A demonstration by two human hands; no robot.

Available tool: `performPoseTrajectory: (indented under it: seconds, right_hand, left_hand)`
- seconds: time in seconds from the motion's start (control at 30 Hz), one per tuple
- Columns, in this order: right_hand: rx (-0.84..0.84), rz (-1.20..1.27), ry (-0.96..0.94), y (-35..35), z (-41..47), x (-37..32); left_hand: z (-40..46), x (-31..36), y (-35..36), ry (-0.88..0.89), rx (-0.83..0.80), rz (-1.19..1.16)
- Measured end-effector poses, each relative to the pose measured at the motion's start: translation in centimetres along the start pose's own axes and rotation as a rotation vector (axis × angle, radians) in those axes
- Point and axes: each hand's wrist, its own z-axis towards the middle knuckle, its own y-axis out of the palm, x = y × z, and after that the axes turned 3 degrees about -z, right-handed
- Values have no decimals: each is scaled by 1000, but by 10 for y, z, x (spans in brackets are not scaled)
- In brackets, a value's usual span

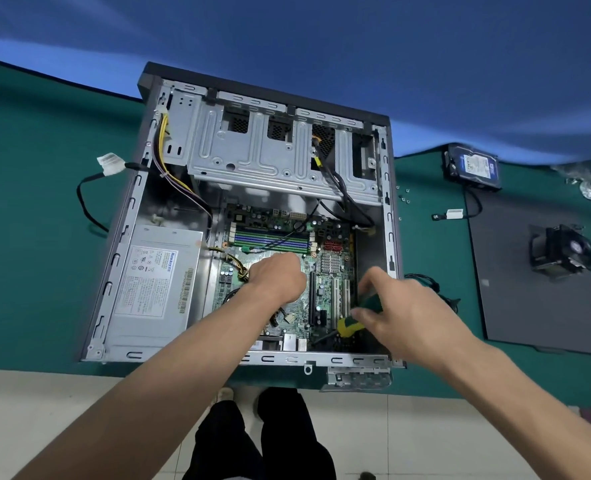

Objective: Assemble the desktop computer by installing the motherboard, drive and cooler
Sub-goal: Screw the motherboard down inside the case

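The open computer case (pixel 127 216) lies flat on the green table. The green motherboard (pixel 325 292) sits inside it. My left hand (pixel 276 277) is curled over the middle of the board; what its fingertips touch is hidden. My right hand (pixel 401 306) grips a green-and-yellow screwdriver (pixel 354 322), whose dark shaft slants down and left to the board's near right corner. The hard drive (pixel 474 168) lies on the table at the far right. The black cooler (pixel 561 252) stands on a dark side panel.
A grey power supply (pixel 155 282) fills the case's left side, and a metal drive cage (pixel 270 147) spans its far end. Loose screws (pixel 405 197) lie just right of the case. The dark side panel (pixel 536 306) covers the table's right. A cable with a white connector (pixel 110 164) trails out left.
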Motion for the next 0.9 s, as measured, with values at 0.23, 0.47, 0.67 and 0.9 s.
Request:
performPoseTrajectory:
  seconds: [0.23, 0.47, 0.67, 0.9]
  right_hand:
    - [-61, -13, 8, -3, 0, -1]
    - [-89, -1, 18, -3, -2, -5]
    - [-114, -7, 49, -6, -2, -8]
    - [-67, 7, 59, -1, -5, -8]
  left_hand:
    - [0, 0, 0, 15, 1, -3]
    - [0, -1, 0, 15, -3, -5]
    - [0, 0, -1, 8, -9, -7]
    - [2, -1, 0, -13, 7, -1]
